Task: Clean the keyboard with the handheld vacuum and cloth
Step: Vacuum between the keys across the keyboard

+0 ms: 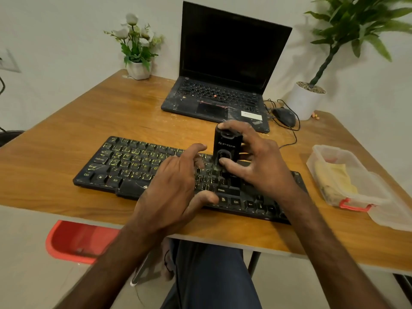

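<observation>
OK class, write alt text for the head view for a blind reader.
A person's right hand holds a black handheld vacuum upright on a dusty black keyboard while the left hand rests on its keys. A yellow cloth lies in a plastic container.

Bare table [66, 134] left of keyboard [116, 166]; laptop [223, 85] blocks behind.

The black flat plastic keyboard [124, 166] lies on the near middle of the brown wooden counter [66, 141]. The black cylindrical handheld vacuum [226, 143] stands upright on its right half, in the right grip [256, 166]; the left grip [174, 186] rests on keys beside it. Behind sits the open black laptop [223, 63], a black corded mouse [284, 115] to its right. A clear plastic box [321, 148] at the right holds the yellow cloth [332, 175].
</observation>
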`<action>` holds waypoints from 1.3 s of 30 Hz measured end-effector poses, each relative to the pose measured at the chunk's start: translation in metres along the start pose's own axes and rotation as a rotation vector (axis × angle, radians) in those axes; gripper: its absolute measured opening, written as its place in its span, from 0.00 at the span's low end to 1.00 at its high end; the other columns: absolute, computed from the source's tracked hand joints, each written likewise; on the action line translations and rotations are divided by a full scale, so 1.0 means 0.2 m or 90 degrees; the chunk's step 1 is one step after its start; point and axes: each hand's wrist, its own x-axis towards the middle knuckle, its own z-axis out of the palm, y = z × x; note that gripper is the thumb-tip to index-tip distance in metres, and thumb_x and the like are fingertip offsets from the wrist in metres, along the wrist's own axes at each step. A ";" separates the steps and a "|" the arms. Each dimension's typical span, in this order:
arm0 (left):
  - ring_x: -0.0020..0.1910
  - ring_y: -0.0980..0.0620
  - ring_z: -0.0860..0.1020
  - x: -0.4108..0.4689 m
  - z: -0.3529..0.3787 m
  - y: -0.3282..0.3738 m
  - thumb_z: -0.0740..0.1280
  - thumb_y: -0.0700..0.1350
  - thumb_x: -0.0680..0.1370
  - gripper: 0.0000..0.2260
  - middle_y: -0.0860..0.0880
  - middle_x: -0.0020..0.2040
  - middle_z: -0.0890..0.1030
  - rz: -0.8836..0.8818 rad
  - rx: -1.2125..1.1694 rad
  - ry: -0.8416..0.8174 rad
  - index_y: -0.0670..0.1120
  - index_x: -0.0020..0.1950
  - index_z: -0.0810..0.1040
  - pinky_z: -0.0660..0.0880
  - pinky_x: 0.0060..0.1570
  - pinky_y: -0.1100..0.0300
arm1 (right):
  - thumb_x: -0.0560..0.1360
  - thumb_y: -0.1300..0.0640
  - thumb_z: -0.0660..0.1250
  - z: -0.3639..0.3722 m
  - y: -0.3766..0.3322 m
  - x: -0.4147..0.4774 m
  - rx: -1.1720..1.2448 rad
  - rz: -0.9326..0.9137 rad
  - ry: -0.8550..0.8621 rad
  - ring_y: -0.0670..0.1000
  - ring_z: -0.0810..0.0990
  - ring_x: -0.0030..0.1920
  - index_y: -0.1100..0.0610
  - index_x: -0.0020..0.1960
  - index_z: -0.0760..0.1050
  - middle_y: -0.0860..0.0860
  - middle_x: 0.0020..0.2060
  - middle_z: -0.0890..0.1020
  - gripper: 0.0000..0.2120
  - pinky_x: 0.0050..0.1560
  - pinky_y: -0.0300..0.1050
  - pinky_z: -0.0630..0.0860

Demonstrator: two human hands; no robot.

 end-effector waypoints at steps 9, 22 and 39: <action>0.54 0.55 0.73 -0.01 -0.01 0.00 0.45 0.72 0.79 0.35 0.46 0.59 0.74 -0.010 -0.048 0.021 0.48 0.74 0.56 0.69 0.62 0.54 | 0.72 0.59 0.76 0.02 0.02 0.01 -0.019 -0.012 0.026 0.47 0.80 0.58 0.50 0.72 0.67 0.49 0.64 0.77 0.32 0.49 0.45 0.83; 0.55 0.56 0.72 -0.01 -0.01 0.00 0.47 0.73 0.79 0.35 0.46 0.58 0.76 -0.016 -0.041 0.018 0.48 0.74 0.57 0.67 0.63 0.54 | 0.70 0.58 0.78 0.03 -0.02 0.02 0.094 0.080 0.003 0.43 0.81 0.56 0.41 0.75 0.61 0.42 0.62 0.76 0.40 0.44 0.43 0.84; 0.52 0.58 0.71 0.00 -0.01 -0.01 0.47 0.70 0.80 0.33 0.48 0.57 0.75 -0.004 -0.048 0.042 0.49 0.75 0.56 0.72 0.60 0.52 | 0.72 0.57 0.76 0.02 0.01 -0.05 0.155 0.112 0.017 0.49 0.83 0.50 0.44 0.70 0.62 0.38 0.53 0.77 0.33 0.41 0.51 0.84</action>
